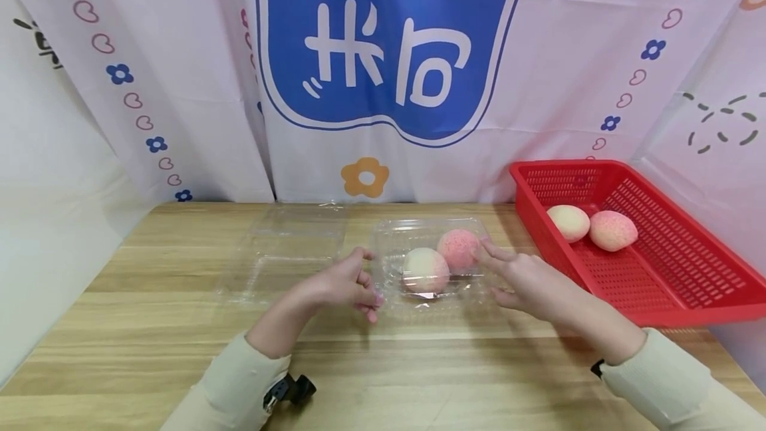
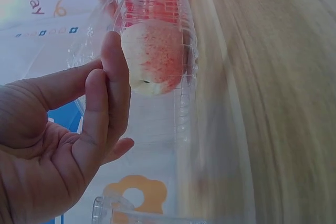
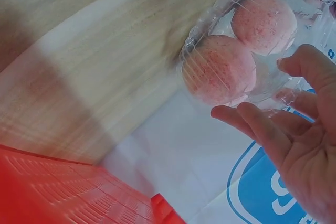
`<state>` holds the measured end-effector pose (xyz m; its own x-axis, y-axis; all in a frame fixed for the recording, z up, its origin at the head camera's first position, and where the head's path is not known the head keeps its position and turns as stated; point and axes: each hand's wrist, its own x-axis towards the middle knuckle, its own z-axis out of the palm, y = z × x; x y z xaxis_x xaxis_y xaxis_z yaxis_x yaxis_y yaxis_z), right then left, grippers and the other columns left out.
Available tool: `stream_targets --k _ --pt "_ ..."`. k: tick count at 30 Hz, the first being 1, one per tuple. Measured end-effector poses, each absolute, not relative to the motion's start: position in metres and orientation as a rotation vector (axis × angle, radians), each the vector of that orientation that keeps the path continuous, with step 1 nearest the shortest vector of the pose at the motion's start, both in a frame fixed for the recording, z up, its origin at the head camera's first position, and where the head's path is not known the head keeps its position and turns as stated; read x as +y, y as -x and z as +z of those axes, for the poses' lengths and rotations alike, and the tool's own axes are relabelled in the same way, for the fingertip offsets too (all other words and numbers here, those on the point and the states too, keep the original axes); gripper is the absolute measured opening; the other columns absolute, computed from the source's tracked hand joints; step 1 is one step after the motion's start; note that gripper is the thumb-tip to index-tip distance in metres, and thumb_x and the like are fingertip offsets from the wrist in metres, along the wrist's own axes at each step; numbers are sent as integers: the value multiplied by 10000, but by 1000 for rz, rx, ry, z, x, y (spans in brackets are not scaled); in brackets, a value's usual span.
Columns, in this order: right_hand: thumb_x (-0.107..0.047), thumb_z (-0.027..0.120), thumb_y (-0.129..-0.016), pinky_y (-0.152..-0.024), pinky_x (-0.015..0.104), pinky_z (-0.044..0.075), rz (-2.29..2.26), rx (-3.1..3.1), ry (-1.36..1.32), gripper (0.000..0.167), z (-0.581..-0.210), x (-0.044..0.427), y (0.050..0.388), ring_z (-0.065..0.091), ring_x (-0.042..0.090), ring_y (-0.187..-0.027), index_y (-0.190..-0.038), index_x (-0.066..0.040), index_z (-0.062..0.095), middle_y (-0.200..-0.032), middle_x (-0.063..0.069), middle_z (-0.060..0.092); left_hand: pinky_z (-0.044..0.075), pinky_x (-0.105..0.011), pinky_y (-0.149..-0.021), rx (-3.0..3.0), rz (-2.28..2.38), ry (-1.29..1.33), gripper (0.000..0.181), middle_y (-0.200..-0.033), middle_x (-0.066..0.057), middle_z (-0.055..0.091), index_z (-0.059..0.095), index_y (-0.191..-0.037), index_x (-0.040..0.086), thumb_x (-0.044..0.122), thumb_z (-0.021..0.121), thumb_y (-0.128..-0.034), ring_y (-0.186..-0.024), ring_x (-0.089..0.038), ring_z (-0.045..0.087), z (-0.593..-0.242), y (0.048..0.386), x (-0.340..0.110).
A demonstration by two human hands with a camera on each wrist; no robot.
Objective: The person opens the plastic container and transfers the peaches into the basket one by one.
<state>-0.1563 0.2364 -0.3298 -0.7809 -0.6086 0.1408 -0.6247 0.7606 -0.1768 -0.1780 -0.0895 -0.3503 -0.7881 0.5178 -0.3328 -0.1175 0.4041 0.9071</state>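
While the head view takes in the whole tabletop (image 1: 149, 324), only the wrist views bring the fruit's colouring close. A clear plastic container (image 1: 419, 223) sits between the two hands, holding a pale peach-shaped piece (image 1: 425, 270) and a pinker piece (image 1: 459, 248) close together; I cannot tell whether its lid is down. At its left end is the left grip (image 1: 344, 285), its fingers relaxed and slightly bent. At its right end is the right grip (image 1: 523, 281), fingers spread and mostly straight, tips reaching the side by the pinker piece; whether they press the plastic is hard to tell.

From the left wrist, the one piece in view is cream on one side and speckled pink on the other, with a small dark mark low down. From the right wrist, both look speckled pink. Only the head view shows what the red basket (image 1: 646, 285) holds: a cream piece (image 1: 568, 223) and a pink-tinged piece (image 1: 613, 230), side by side; the right wrist shows just its outer wall. Left of the hands, the head view also shows more clear plastic packaging (image 1: 287, 258).
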Motion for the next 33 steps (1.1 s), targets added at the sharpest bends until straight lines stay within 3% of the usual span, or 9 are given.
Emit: stream_targets --k 5,11,15,17,18,20,23,30,33 --pt "-31 762 -826 -426 140 389 383 -2919 -1010 673 -328 241 157 237 -45 -426 -1441 -11 490 -1445 262 505 617 -359 -812 2104 1409 -329 780 -849 -196 654 96 -1525 -30 -71 598 -929 -649 -197 699 -351 178 -90" --pt "-78 795 -826 -647 192 578 517 -2920 -1016 688 -325 247 157 408 -75 -458 -1445 -40 497 -1482 255 466 615 -365 -830 2089 1426 -312 706 -931 -221 658 133 -1493 -49 -63 567 -937 -680 -188 695 -350 181 -91" --pt "-99 807 -818 -748 286 619 564 -2870 -1004 669 -321 249 158 702 97 -753 -1425 -55 529 -1452 218 518 610 -337 -793 2117 1408 -322 684 -908 -180 656 149 -1469 -70 -49 575 -935 -678 -167 691 -350 187 -91" --pt "-96 816 -806 -680 258 607 608 -2854 -992 658 -319 250 159 691 145 -735 -1405 -46 550 -1428 210 546 598 -301 -729 2132 1391 -332 682 -862 -153 657 147 -1461 -78 -47 581 -936 -651 -149 682 -350 190 -90" --pt "-99 822 -800 -673 249 605 622 -2844 -990 650 -318 250 160 709 148 -807 -1393 -40 561 -1411 205 564 581 -283 -687 2138 1383 -334 683 -835 -138 656 150 -1460 -78 -47 586 -936 -634 -142 673 -350 191 -90" --pt "-104 829 -792 -604 201 561 659 -2843 -984 635 -316 251 161 651 99 -702 -1372 -32 580 -1388 203 586 527 -247 -613 2147 1369 -336 680 -780 -115 662 160 -1455 -77 -48 595 -932 -598 -128 649 -351 193 -91" --pt "-126 837 -785 -592 200 543 688 -2843 -977 616 -314 252 163 627 81 -676 -1348 -35 604 -1355 192 616 448 -213 -562 2153 1353 -341 667 -729 -98 668 178 -1447 -75 -46 600 -932 -564 -116 620 -352 195 -93" --pt "-121 817 -807 -805 400 624 804 -2882 -951 574 -300 254 167 731 285 -976 -1338 -43 614 -1314 177 651 454 -200 -558 2138 1363 -324 619 -850 -223 701 201 -1425 -79 -50 588 -943 -579 -123 631 -353 201 -94" --pt "-97 807 -812 -848 445 607 849 -2888 -938 570 -293 254 169 724 318 -999 -1342 -34 608 -1320 181 645 464 -194 -562 2130 1377 -306 615 -836 -223 690 203 -1419 -75 -51 590 -942 -580 -128 629 -353 203 -93"
